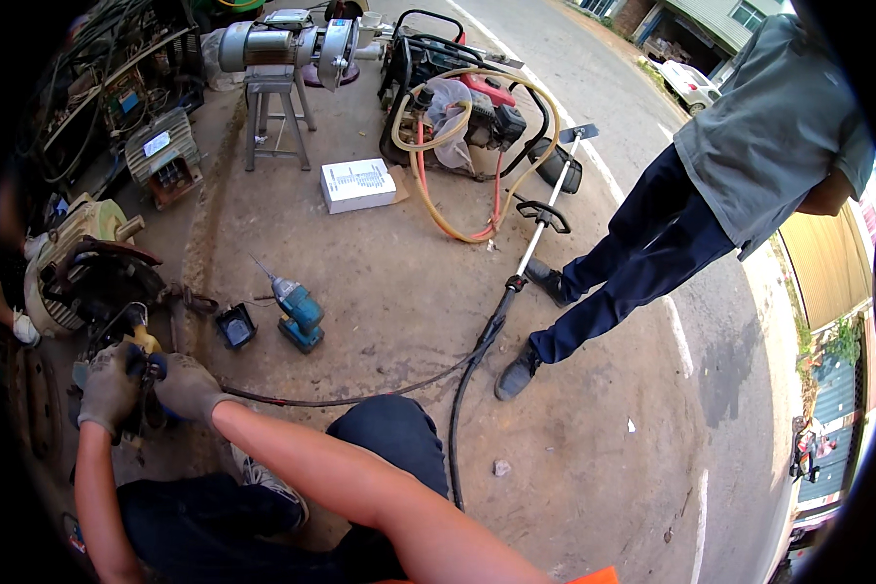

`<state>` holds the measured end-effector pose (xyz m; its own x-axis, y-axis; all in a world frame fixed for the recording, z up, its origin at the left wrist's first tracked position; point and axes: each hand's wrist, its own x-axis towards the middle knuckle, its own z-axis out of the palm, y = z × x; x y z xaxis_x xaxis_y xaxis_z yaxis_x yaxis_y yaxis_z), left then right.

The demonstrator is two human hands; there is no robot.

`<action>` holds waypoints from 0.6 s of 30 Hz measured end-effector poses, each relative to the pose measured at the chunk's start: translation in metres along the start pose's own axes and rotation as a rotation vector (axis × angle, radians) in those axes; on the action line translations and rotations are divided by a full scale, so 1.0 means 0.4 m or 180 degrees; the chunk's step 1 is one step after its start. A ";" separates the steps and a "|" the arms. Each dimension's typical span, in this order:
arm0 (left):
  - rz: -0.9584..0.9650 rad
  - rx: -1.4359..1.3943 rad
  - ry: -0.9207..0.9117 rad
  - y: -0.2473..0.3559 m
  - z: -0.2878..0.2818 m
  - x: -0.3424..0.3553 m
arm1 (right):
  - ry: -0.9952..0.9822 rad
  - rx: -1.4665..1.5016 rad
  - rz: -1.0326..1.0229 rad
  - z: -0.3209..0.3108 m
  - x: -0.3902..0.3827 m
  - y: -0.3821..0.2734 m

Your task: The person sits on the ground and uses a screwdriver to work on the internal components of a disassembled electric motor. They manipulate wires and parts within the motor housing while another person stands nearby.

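Left hand [110,389] and right hand [187,387], both in grey fabric work gloves, grasp a dark part with blue bits [148,397], fingers curled in from either side; exact finger placement hidden. Part is past the raised left edge of the brownish concrete pavement [380,292], just below a cream, ribbed, round metal motor [54,292]. Joined to it or not: can't tell. Yellow-tan piece [147,340] sticks up just above the gloves.

To do it well, I'd say: one glove steadies, the other does the fine work; go slow, sightline is poor; don't force anything out of line.

Around: teal-and-black cordless drill [300,311] and small black squarish tray [235,326] near the left edge, probably easy to reach. White rectangular cardboard box [357,185] toward the far edge; beyond it, silver cylindrical motor [268,47] on a grey metal stool [280,112] and a red-and-black framed engine [487,90] with looped tan hose [552,122].

In the way: long black cable [331,402] crossing the pavement near the right hand, a likely snag; dark machine clutter crowding the left side. Standing person in grey shirt [769,136], roadside edge, well apart.
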<state>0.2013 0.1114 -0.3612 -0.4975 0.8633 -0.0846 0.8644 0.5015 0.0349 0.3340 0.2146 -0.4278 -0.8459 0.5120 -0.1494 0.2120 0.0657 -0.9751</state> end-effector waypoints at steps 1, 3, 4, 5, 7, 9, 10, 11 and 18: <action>0.0015 0.0003 0.0102 -0.021 0.013 -0.003 | -0.0085 -0.0051 -0.0011 0.005 0.006 0.002; 0.0007 -0.0016 0.0220 -0.044 0.018 -0.012 | -0.0003 -0.0042 0.0015 0.019 0.011 -0.015; 0.0005 -0.0048 0.0212 -0.046 0.024 -0.012 | 0.0181 0.0026 0.0081 0.009 -0.004 -0.038; -0.0006 -0.0081 0.0209 -0.046 0.023 -0.013 | 0.0356 0.0092 0.0144 -0.003 -0.021 -0.060; -0.0039 -0.0145 -0.0141 0.035 -0.043 -0.002 | 0.0978 0.0168 0.0374 -0.070 -0.066 -0.127; 0.0039 -0.0272 -0.0036 0.087 -0.064 0.003 | 0.1290 0.1385 -0.0219 -0.128 -0.035 -0.095; 0.0062 -0.0320 0.0218 0.093 -0.074 -0.003 | 0.1136 0.2016 0.0033 -0.166 -0.036 -0.114; 0.0127 -0.0405 0.0455 0.102 -0.080 -0.004 | 0.1010 0.2605 0.0325 -0.211 -0.038 -0.125; 0.0039 -0.0390 -0.0068 0.159 -0.130 -0.002 | 0.1915 0.3017 0.0019 -0.527 -0.085 -0.145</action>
<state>0.2527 0.1455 -0.3070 -0.4841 0.8687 -0.1047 0.8545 0.4951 0.1573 0.4535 0.3741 -0.3314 -0.4176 0.8573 -0.3010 -0.4596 -0.4850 -0.7440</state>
